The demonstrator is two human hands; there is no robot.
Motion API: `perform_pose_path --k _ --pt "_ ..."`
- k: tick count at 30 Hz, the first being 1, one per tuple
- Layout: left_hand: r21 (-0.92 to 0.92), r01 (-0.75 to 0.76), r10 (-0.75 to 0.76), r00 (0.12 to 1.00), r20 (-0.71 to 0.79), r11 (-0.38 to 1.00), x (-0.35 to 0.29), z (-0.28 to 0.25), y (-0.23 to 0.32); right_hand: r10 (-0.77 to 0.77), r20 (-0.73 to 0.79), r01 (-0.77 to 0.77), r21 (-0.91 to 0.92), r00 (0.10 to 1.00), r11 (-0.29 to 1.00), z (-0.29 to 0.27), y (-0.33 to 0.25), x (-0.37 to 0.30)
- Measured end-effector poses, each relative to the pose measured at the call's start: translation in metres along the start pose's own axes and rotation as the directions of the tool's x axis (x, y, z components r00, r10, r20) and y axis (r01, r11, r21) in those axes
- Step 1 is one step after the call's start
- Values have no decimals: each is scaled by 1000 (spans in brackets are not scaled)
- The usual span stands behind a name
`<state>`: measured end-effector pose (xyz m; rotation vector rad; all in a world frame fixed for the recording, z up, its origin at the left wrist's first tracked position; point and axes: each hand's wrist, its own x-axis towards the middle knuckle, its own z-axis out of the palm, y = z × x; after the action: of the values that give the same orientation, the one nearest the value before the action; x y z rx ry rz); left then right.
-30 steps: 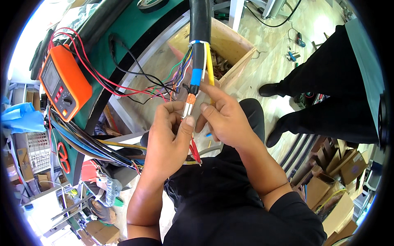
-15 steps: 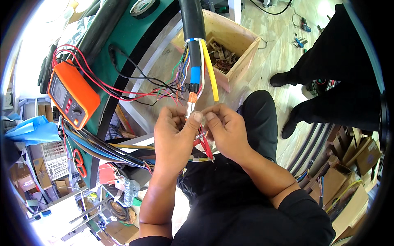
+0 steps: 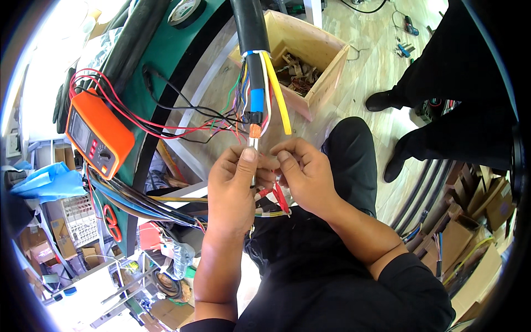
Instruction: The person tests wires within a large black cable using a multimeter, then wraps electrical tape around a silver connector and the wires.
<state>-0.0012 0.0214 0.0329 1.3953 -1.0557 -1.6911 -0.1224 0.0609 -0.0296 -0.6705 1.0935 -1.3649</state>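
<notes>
A thick black cable (image 3: 250, 25) comes down from the top, its jacket cut back to bare several coloured cores. One black core with a blue band (image 3: 257, 100) ends in bare copper strands (image 3: 255, 131), which enter a silver metal sleeve (image 3: 253, 143). My left hand (image 3: 229, 180) is closed on that sleeve, thumb laid along its front. Just to the right, my right hand (image 3: 310, 180) is pinched closed at the fingertips; what it holds is too small to make out. Below the fingers hang a red-wrapped wire end (image 3: 281, 199) and thin wires.
An orange multimeter (image 3: 99, 134) with red and black leads lies on the green table (image 3: 157, 63) at left, near a tape roll (image 3: 187, 12). Behind the cable stands a wooden box (image 3: 326, 72) of scraps. Another person's legs (image 3: 437, 99) are at right, beside cardboard (image 3: 481, 221).
My left thumb has drawn away from my right fingertips and now rests on the sleeve. The whole view has shifted slightly. The right hand remains pinched.
</notes>
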Motion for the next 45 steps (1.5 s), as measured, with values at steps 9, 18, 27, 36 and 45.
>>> perform_pose_path --k 9,18,27,36,45 --pt "139 -63 72 996 -56 988 5 -3 0 -102 -13 103 227 995 968 29 22 -25" --pt "150 88 -93 995 25 985 31 -5 22 155 99 -184 596 983 782 51 12 -20" --pt "114 160 -172 980 100 981 37 -6 28 151 78 -167 599 986 783 53 11 -19" --pt "26 148 -150 966 212 989 39 -13 22 133 31 -125 594 991 794 57 16 -19" --pt "34 166 -170 957 235 985 44 -16 22 152 -40 -93 632 988 769 66 22 -22"
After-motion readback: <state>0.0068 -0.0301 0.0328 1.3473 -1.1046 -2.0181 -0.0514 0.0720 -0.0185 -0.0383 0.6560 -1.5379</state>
